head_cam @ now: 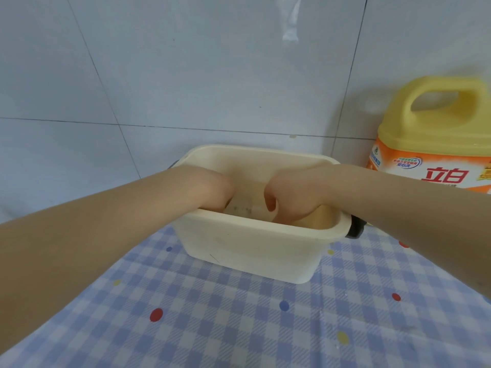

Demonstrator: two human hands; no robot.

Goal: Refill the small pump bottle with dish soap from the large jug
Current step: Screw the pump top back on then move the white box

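Hands: left hand grip hidden in tub; right hand curled on something pale
Jug: 2 o'clock

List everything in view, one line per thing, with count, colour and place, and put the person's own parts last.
tub: one, cream, centre of the table, with dark handle ends at its left and right sides.
jug: one, yellow with an orange label, at the right edge, against the wall, behind the tub.
object in tub: one, pale and blurred, between the hands; too unclear to name.
cloth: one, blue and white check with coloured dots, covering the table.
wall: white tiles, behind everything.
left hand: one, reaching down into the tub's left half, fingers hidden behind its near wall.
right hand: one, inside the tub's right half, fingers curled downward; what they hold cannot be told.
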